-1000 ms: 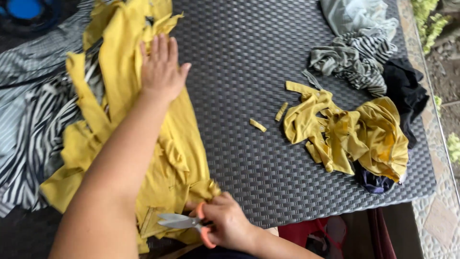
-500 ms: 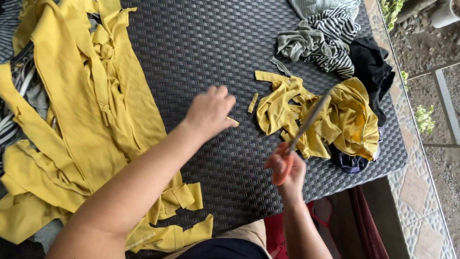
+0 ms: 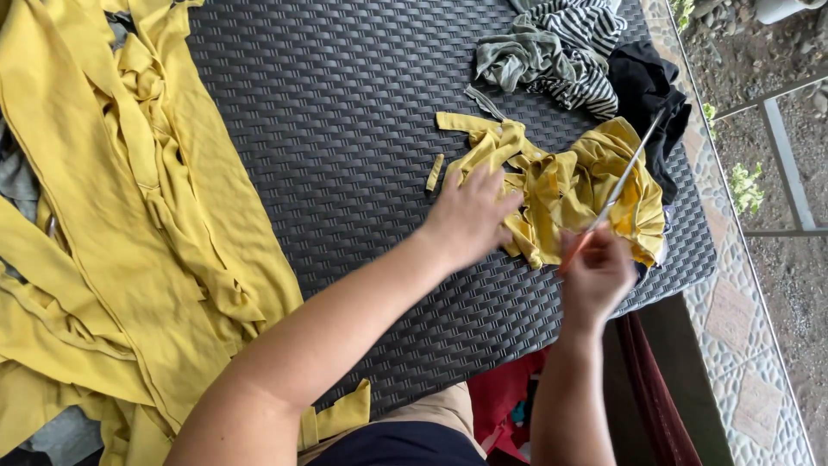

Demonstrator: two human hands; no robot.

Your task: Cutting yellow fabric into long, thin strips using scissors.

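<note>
Head view, left to right: big yellow cloth (image 3: 112, 233) spread flat on the dark woven table (image 3: 345, 103). Left hand (image 3: 470, 211) open, fingers spread, reaching onto the pile of yellow strips (image 3: 569, 185) at the table's right. Right hand (image 3: 595, 272) clamped on scissors (image 3: 617, 190) (blades up, blurred). Strips look light, limp, non-slippery; pinch a loose end or bunch.

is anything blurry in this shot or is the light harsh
Head view: soft, even daylight with no hard shadows or glare on the woven table; the left hand and right hand are motion-smeared, the scissors a thin streak; the yellow cloth at the left is sharp.
</note>
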